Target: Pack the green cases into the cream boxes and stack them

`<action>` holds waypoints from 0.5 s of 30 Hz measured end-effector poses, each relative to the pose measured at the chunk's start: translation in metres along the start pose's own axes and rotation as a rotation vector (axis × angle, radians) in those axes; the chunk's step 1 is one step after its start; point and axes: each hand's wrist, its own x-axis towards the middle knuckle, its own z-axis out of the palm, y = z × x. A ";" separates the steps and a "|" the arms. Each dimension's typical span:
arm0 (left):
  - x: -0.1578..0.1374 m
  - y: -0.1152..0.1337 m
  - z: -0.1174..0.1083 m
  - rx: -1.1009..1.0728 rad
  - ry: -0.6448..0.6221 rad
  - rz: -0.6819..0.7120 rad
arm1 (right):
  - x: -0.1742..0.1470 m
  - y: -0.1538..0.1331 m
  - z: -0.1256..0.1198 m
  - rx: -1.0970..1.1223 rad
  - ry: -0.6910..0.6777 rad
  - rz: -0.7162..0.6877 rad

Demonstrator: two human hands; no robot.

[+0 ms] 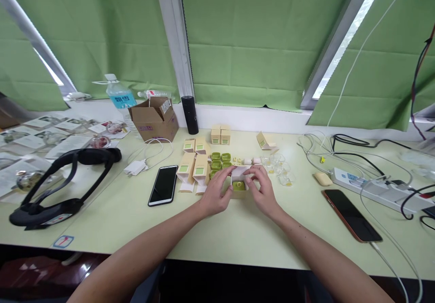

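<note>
A small cardboard box (239,195) stands with its lid up, between my hands on the table. Inside it is an olive-green insert (239,185) with a small ring-like piece on it. My left hand (216,193) grips the box's left side, thumb near the front corner. On the other side, the fingers of my right hand (263,192) are closed on the box and its white flap (240,172). Just behind lie several green trays (226,157), small white cylinders (252,161) and clear plastic pieces (284,177). Tan boxes (201,169) with green labels stand to the left.
A phone (163,185) lies left, another phone (351,214) right beside a power strip (369,189) with tangled cables. Black headgear (68,203), a carton (154,121), a water bottle (120,97) and a black cylinder (189,115) are further left.
</note>
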 end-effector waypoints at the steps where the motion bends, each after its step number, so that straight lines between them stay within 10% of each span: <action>1: 0.000 -0.001 0.000 -0.013 0.001 -0.007 | 0.000 0.001 0.000 0.043 0.012 0.020; 15: 0.009 0.008 0.010 -0.267 0.067 -0.235 | -0.003 0.005 0.008 0.088 -0.055 0.160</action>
